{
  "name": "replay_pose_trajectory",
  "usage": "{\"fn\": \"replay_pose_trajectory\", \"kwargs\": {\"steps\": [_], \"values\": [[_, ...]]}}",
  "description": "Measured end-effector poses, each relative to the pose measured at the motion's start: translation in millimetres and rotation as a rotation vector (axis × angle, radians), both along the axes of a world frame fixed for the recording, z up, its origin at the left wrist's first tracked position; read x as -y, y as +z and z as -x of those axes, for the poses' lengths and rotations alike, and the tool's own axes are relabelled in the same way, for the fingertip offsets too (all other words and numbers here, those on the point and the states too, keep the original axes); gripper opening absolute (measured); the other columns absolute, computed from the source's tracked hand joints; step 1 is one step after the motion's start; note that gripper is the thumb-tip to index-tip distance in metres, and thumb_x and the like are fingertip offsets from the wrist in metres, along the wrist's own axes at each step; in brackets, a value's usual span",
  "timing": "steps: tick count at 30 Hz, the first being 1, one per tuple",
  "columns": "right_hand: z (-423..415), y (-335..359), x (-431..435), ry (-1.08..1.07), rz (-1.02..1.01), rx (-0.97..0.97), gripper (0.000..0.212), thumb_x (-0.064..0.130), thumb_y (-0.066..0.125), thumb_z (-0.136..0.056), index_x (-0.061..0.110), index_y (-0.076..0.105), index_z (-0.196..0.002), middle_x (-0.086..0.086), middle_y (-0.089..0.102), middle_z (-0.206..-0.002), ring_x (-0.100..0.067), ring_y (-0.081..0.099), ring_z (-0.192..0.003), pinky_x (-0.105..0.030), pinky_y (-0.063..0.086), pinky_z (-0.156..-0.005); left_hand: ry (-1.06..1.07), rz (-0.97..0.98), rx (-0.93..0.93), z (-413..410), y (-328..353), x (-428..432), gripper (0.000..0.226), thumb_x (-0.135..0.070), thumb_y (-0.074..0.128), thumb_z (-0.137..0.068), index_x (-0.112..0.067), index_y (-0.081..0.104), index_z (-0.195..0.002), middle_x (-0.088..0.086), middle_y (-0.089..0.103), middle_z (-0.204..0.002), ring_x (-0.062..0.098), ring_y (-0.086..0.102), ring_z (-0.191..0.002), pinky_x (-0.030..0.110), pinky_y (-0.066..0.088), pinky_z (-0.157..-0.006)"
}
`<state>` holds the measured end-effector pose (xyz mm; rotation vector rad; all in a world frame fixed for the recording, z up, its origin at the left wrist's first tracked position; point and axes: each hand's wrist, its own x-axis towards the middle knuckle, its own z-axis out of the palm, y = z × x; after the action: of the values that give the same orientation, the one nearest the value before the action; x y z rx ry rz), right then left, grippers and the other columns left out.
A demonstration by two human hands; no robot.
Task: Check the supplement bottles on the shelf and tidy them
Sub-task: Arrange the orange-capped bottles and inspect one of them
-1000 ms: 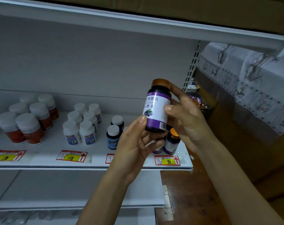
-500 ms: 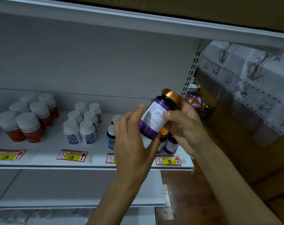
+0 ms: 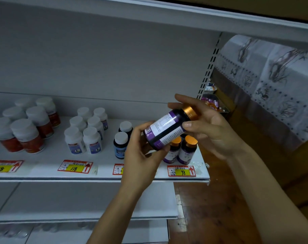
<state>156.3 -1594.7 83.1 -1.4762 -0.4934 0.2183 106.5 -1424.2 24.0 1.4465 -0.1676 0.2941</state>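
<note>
The purple bottle (image 3: 164, 130), upright a second ago, now lies tilted with its small print showing, left hand (image 3: 141, 155) gripping its base and right hand (image 3: 207, 127) its cap end, so the check is likely still under way.

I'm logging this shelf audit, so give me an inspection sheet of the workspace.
Surface: white shelf, price tags along its front edge.
Job's things: purple-label bottle tilted, held off the shelf; orange-capped bottles standing below it; red-label bottles, blue-label bottles, dark bottles grouped leftward.
Clutter: nothing seen.
Grippers: left hand grips its base; right hand holds near its cap.
Cables: nothing seen.
Surroundings: patterned cloth, wooden floor at right.
</note>
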Motion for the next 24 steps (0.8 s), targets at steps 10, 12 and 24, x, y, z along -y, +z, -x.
{"fn": "replay_pose_trajectory", "kwargs": {"steps": [10, 12, 24], "values": [[-28, 9, -9, -0.258, 0.300, -0.041, 0.042, 0.045, 0.062, -0.078, 0.021, 0.065, -0.111, -0.002, 0.068, -0.101, -0.008, 0.066, -0.077, -0.020, 0.050, -0.058, -0.336, 0.140, -0.404, -10, 14, 8, 0.052, -0.050, 0.052, -0.077, -0.017, 0.055, -0.116, 0.013, 0.075, -0.089, 0.026, 0.073, -0.078, 0.029, 0.059, -0.068], [-41, 13, -8, -0.294, 0.334, -0.034, 0.028, 0.035, 0.063, -0.087, 0.019, 0.064, -0.110, 0.000, 0.067, -0.098, -0.004, 0.065, -0.072, -0.017, 0.048, -0.053, -0.305, 0.130, -0.432, -22, 11, 14, 0.047, -0.048, 0.052, -0.084, -0.016, 0.054, -0.119, 0.012, 0.075, -0.091, 0.026, 0.073, -0.080, 0.033, 0.059, -0.073], [-92, -50, -3, -0.603, 1.025, 0.423, 0.042, 0.056, 0.066, -0.079, 0.024, 0.056, -0.104, 0.000, 0.068, -0.095, -0.020, 0.065, -0.084, -0.038, 0.056, -0.073, 0.142, -0.964, 0.179, -63, -59, 45, 0.029, -0.023, 0.070, -0.081, -0.015, 0.068, -0.108, 0.005, 0.068, -0.112, 0.027, 0.060, -0.102, 0.035, 0.053, -0.075]]}}
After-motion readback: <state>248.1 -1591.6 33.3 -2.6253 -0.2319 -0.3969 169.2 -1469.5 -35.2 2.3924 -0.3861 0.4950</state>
